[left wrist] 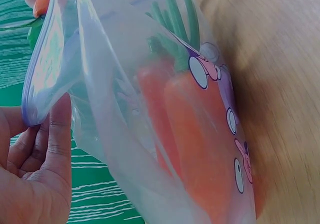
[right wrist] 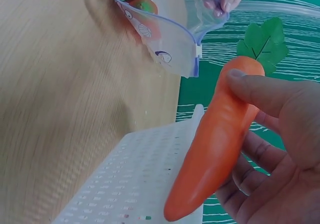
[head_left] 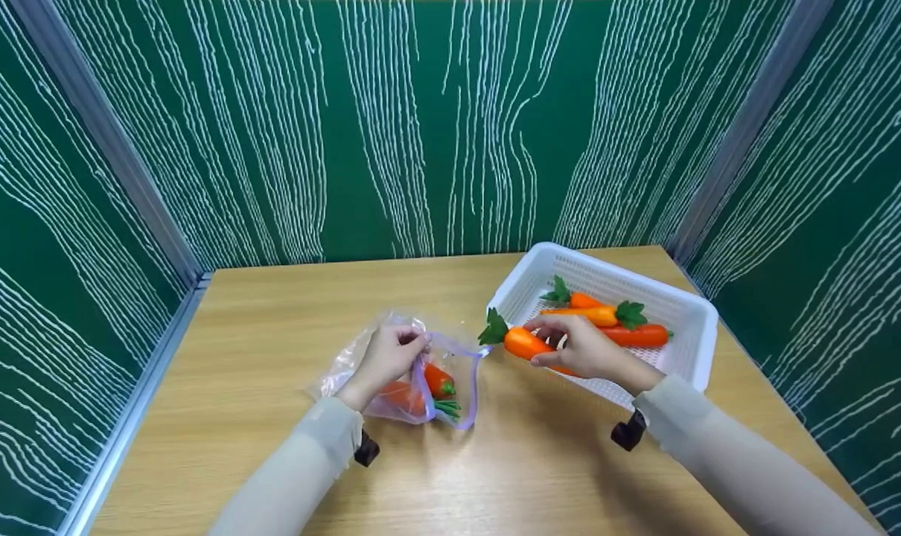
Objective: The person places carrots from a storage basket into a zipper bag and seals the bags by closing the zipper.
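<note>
A carrot (head_left: 525, 343), pinched in the grip of the right hand (head_left: 586, 348), slants over the left edge of the basket (head_left: 644, 286), leafy end leftward, toward the open bag (left wrist: 117, 129) just left of it; the left hand (head_left: 388, 359) pinches the bag's rim.

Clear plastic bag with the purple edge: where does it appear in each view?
Head: the bag sits below centre, slightly left.
Left wrist: it fills the middle, reaching top and bottom.
Right wrist: at the top, around the middle.
Shared landmark: the bare left hand, at its edge.
</note>
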`<action>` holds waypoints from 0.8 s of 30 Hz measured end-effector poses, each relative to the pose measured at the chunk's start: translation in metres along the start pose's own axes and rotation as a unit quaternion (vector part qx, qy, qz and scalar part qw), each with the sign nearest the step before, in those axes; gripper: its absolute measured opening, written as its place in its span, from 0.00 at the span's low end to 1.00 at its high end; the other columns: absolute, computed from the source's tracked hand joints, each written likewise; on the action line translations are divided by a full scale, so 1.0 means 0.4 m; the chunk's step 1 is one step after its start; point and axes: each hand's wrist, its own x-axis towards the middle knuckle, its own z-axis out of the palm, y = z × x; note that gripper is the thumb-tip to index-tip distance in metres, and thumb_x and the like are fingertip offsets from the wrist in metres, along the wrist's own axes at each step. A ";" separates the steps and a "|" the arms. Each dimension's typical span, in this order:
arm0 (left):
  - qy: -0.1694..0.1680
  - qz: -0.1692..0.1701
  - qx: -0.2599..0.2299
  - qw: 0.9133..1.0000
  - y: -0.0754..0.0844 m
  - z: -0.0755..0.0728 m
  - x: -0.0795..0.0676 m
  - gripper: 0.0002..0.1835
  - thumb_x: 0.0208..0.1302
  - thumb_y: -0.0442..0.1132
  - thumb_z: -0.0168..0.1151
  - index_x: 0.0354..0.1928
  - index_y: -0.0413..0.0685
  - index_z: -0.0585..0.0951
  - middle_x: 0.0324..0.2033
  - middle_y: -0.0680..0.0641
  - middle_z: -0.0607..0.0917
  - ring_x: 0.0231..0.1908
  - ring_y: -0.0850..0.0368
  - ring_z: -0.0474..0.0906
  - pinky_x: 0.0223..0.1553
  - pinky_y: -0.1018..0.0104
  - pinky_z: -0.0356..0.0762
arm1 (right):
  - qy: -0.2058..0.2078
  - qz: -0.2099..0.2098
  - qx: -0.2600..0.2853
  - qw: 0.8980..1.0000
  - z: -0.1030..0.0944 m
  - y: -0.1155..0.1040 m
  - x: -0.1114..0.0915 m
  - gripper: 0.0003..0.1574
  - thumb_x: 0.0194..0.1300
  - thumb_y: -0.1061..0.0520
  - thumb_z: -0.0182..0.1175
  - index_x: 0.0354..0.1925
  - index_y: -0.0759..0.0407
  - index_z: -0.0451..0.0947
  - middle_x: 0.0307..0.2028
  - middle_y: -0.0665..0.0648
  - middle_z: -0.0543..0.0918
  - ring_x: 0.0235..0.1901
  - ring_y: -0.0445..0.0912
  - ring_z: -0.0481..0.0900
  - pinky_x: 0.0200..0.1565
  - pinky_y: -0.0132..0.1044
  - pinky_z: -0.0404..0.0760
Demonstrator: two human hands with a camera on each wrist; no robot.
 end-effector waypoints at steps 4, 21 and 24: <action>0.002 0.004 0.002 1.000 0.002 -0.001 0.002 0.13 0.80 0.36 0.63 0.42 0.31 0.89 0.37 0.30 0.89 0.27 0.63 0.78 0.29 0.76 0.80 | -0.006 -0.002 -0.004 1.000 0.007 -0.006 -0.001 0.29 0.65 0.57 0.79 0.63 0.57 0.85 0.44 0.54 0.86 0.42 0.48 0.80 0.47 0.34 0.82; 0.013 0.013 0.016 1.000 -0.002 -0.002 0.006 0.11 0.79 0.35 0.63 0.43 0.34 0.90 0.33 0.43 0.88 0.29 0.61 0.79 0.31 0.76 0.82 | -0.036 -0.010 0.008 0.999 0.039 -0.038 -0.009 0.29 0.66 0.55 0.78 0.64 0.50 0.85 0.46 0.51 0.87 0.45 0.49 0.80 0.52 0.41 0.82; 0.009 0.011 0.009 1.000 0.001 -0.004 0.004 0.11 0.79 0.35 0.63 0.44 0.33 0.90 0.34 0.38 0.89 0.28 0.62 0.79 0.31 0.76 0.82 | -0.044 -0.015 0.013 0.999 0.043 -0.042 -0.009 0.29 0.67 0.55 0.78 0.64 0.50 0.85 0.47 0.52 0.87 0.45 0.49 0.80 0.53 0.42 0.83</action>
